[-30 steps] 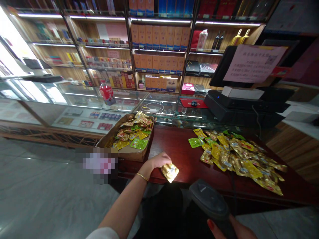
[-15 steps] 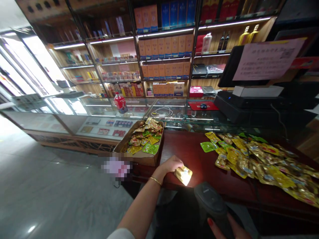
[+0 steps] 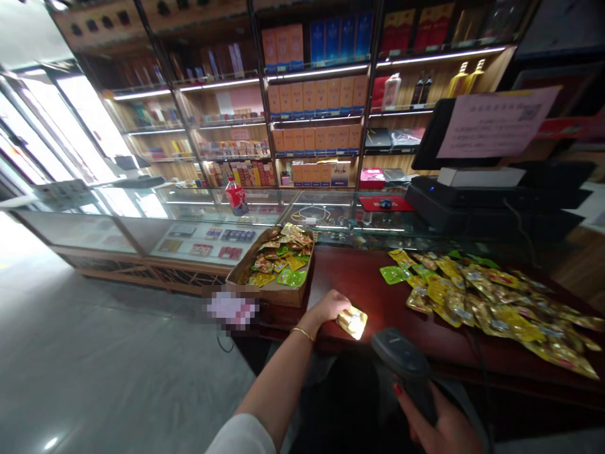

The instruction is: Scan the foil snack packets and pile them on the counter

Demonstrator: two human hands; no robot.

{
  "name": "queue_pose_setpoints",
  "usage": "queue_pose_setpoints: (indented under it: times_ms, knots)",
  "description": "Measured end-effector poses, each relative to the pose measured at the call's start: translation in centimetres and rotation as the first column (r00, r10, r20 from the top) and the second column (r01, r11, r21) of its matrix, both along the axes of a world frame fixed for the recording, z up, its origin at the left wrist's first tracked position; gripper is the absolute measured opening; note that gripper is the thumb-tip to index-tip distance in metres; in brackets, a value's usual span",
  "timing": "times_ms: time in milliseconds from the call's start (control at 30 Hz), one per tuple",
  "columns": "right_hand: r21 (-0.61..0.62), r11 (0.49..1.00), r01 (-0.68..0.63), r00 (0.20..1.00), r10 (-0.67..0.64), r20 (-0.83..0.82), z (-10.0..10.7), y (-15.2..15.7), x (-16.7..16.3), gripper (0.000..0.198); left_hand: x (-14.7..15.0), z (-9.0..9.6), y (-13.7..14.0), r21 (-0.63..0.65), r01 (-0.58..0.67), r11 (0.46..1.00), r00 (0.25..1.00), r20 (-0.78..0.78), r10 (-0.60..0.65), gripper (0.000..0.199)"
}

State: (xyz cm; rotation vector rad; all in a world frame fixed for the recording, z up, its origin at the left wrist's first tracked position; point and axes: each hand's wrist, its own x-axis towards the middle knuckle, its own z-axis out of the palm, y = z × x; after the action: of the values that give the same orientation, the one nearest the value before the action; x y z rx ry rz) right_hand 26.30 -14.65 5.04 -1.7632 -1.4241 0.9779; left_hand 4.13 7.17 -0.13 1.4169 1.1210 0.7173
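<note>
Near the front edge of the dark red counter, my left hand (image 3: 332, 306) grips the corner of a gold snack packet (image 3: 353, 321). Bright light from the scanner falls on that packet. In the lower right, my right hand (image 3: 437, 416) is wrapped round the handle of a black barcode scanner (image 3: 401, 354), whose head points at the packet. A cardboard box (image 3: 269, 295) of gold, yellow and green packets stands beyond my left hand. To the right, many similar packets (image 3: 486, 296) lie in a loose heap on the counter.
A monitor with a pink paper sheet (image 3: 496, 123) stands on a black till (image 3: 491, 205) behind the heap. Glass display counters (image 3: 189, 208) run along the back, bearing a red-labelled bottle (image 3: 235, 197) and a red mouse mat (image 3: 366, 202). A cable hangs at the right.
The view has shifted slightly. The scanner and my right hand show more fully, and the scanner's light stays on the packet. My left hand keeps its grip.
</note>
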Motion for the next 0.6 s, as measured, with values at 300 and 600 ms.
queue_pose_setpoints:
  times_ms: [300,600]
  knots:
    - [-0.027,0.999,0.036,0.997,-0.038,-0.066,1.2,-1.6,-2.1,0.054,0.4,0.1,-0.4,0.049,-0.051,0.997,0.998,0.033,0.050,0.022]
    - [0.031,0.998,0.050,0.992,-0.047,-0.116,0.9,-2.7,-3.8,0.053,0.6,0.0,-0.7,0.096,-0.114,0.989,0.990,0.098,0.104,0.024]
